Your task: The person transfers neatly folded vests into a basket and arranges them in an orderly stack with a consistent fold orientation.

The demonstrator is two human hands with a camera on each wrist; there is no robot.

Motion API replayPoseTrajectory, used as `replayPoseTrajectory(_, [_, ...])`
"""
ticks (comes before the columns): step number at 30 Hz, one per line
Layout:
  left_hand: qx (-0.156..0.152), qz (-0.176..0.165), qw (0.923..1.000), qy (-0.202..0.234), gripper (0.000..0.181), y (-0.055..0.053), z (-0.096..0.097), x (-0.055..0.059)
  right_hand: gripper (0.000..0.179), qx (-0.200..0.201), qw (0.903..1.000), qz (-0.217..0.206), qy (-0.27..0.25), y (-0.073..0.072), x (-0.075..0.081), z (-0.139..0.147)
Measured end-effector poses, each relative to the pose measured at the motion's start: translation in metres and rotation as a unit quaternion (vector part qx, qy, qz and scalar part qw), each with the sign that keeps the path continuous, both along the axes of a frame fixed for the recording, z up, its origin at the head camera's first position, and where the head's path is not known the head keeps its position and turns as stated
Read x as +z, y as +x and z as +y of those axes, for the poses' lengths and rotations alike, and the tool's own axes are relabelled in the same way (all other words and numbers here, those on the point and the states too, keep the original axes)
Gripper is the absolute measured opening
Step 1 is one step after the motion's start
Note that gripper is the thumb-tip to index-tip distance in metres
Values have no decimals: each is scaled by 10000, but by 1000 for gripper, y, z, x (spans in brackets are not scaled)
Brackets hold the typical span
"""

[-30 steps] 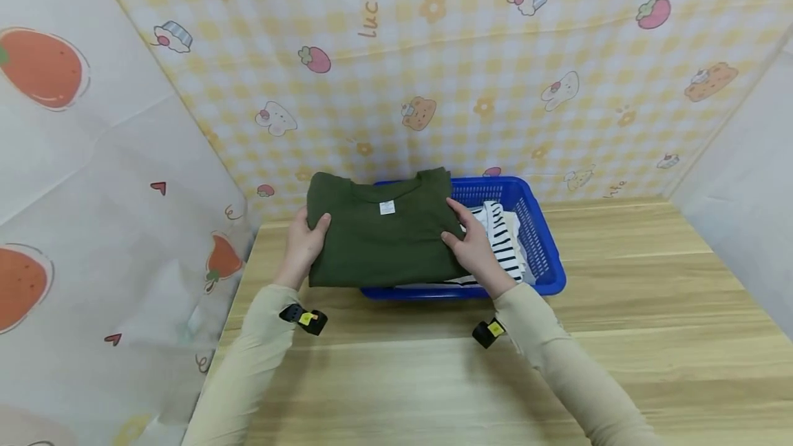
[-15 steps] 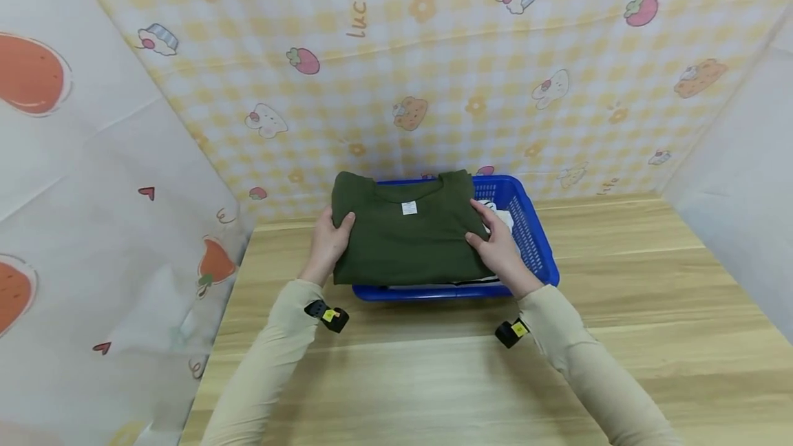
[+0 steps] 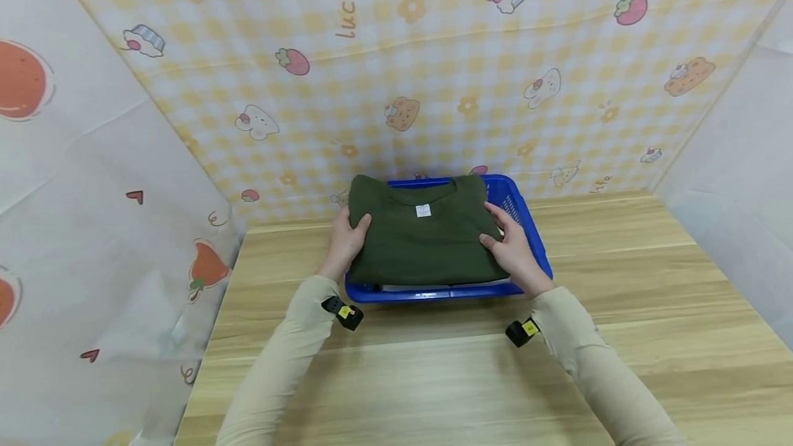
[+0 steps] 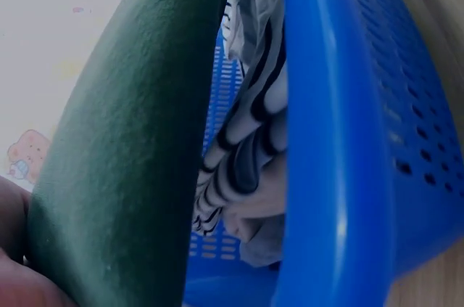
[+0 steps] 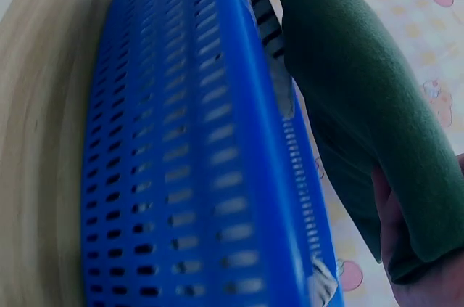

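Note:
A folded dark green T-shirt (image 3: 427, 246) with a white neck label spans both hands in the head view. My left hand (image 3: 347, 239) grips its left side, thumb on top. On the opposite side my right hand (image 3: 511, 250) holds it the same way, fingers tucked beneath the fold. Under the shirt stands a blue plastic basket (image 3: 434, 294) with slotted walls. In the left wrist view the shirt hangs above the basket's rim, and a black-and-white striped garment (image 4: 250, 118) lies inside with other light clothes. From above, the shirt hides most of the basket's contents.
The basket stands on a wooden table (image 3: 427, 384), close to the back wall. A yellow checked cloth (image 3: 434, 74) with cartoon prints covers that wall. A white printed sheet (image 3: 124, 239) hangs along the left edge, and a pale panel (image 3: 743, 177) borders the right.
Both hands have carried the green T-shirt to the right, from partly beside the basket to over it. The striped clothes that showed at the right are now covered in the head view.

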State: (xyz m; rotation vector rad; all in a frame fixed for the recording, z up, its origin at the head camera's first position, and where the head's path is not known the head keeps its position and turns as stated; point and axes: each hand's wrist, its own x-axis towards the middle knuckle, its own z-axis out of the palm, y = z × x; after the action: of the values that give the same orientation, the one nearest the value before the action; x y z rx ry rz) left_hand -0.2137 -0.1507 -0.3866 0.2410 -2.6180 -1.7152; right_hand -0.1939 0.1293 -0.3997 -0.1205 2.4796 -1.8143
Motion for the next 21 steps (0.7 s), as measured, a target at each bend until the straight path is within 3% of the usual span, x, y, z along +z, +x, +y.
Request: replayPoseTrajectory(21, [-91,-336,9979,-550,44,-9,24,-17,61,-22,9990,-195,394,-10,-25,21])
